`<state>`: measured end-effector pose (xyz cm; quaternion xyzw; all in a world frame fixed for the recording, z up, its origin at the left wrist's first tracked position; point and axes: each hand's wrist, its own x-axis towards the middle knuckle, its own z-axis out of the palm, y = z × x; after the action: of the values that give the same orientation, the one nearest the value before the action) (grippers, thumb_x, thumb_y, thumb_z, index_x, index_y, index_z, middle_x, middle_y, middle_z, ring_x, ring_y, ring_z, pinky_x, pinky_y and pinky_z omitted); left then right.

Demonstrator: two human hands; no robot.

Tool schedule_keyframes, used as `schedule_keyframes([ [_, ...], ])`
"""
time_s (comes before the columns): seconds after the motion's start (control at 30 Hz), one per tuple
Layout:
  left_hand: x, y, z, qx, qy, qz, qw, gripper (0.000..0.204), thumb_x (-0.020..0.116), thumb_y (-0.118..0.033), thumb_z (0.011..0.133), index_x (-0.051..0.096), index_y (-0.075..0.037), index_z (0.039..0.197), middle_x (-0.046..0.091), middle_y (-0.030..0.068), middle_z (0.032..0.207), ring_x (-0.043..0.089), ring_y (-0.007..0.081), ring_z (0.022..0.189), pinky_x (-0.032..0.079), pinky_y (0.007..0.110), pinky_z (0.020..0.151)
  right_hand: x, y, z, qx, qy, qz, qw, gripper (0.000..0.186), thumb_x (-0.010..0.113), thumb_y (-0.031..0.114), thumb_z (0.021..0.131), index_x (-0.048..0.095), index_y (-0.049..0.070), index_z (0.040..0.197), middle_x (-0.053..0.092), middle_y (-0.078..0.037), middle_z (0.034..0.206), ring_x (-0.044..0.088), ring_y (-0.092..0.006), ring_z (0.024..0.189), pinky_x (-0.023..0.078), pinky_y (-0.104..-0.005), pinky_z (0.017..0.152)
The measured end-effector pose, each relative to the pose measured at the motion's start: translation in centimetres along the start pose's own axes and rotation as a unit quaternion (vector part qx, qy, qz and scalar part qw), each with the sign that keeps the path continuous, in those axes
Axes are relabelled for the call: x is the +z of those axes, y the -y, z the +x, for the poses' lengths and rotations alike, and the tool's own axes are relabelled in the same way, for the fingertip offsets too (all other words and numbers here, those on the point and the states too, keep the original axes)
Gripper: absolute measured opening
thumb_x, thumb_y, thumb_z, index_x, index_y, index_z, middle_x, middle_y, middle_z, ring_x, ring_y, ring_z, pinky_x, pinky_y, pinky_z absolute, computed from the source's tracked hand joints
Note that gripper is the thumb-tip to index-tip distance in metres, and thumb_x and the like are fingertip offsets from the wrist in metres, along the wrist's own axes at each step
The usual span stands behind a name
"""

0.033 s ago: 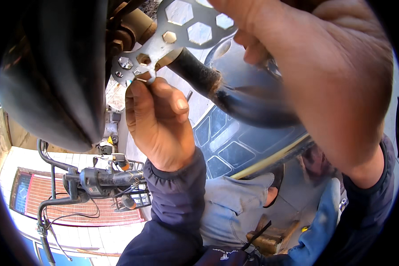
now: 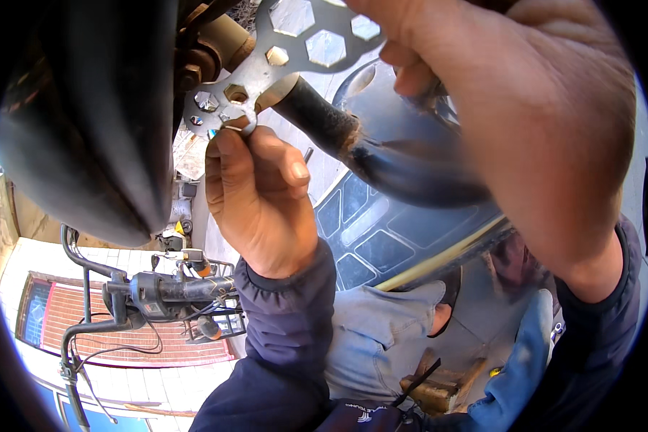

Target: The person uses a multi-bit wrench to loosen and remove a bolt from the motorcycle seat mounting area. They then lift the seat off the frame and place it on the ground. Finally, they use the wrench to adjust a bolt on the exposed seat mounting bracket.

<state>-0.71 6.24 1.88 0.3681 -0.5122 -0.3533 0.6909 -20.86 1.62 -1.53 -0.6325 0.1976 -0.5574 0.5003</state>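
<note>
Metal plate [image 2: 297,53] with six-sided holes hangs far, above tiled floor [image 2: 475,324], its left edge near a dark cover [image 2: 101,144]. Left hand [image 2: 263,201] pinches its near edge; right hand's [image 2: 497,79] grip is hidden. Narrow room separates left hand and black pipe [image 2: 403,173].

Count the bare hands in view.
2: the left hand, left of centre, pinching at the lower end of the metal plate; the right hand, at upper right, partly out of frame. Others could be hidden.

Bright daylight; pale tiles [image 2: 158,385] washed out; right forearm [image 2: 554,180] blurred; black rim, edges bowed.
</note>
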Motion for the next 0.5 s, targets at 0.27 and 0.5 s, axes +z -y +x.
schedule_keyframes([
  [0.27, 0.24, 0.48, 0.21, 0.047, -0.005, 0.083, 0.995, 0.025, 0.055, -0.028, 0.097, 0.058, -0.004, 0.103, 0.058, 0.0088, 0.067, 0.051, 0.0153, 0.051, 0.04, 0.024, 0.046, 0.43, -0.3, 0.38, -0.004, 0.0, 0.016, 1.0, 0.009, 0.057, 0.004, 0.087, 0.06, -0.002, 0.091, 0.057, -0.007, 0.063, 0.055, -0.0117, 0.054, 0.044, -0.0239, 0.05],
  [0.5, 0.37, 0.76, 0.13, 0.067, -0.004, 0.114, 0.991, 0.025, 0.057, -0.029, 0.095, 0.059, -0.005, 0.101, 0.058, 0.008, 0.064, 0.051, 0.0154, 0.051, 0.041, 0.025, 0.047, 0.08, -0.16, 0.39, -0.001, -0.001, 0.012, 1.0, 0.009, 0.057, 0.004, 0.087, 0.06, -0.002, 0.092, 0.057, -0.007, 0.063, 0.055, -0.0115, 0.055, 0.044, -0.0237, 0.051],
])
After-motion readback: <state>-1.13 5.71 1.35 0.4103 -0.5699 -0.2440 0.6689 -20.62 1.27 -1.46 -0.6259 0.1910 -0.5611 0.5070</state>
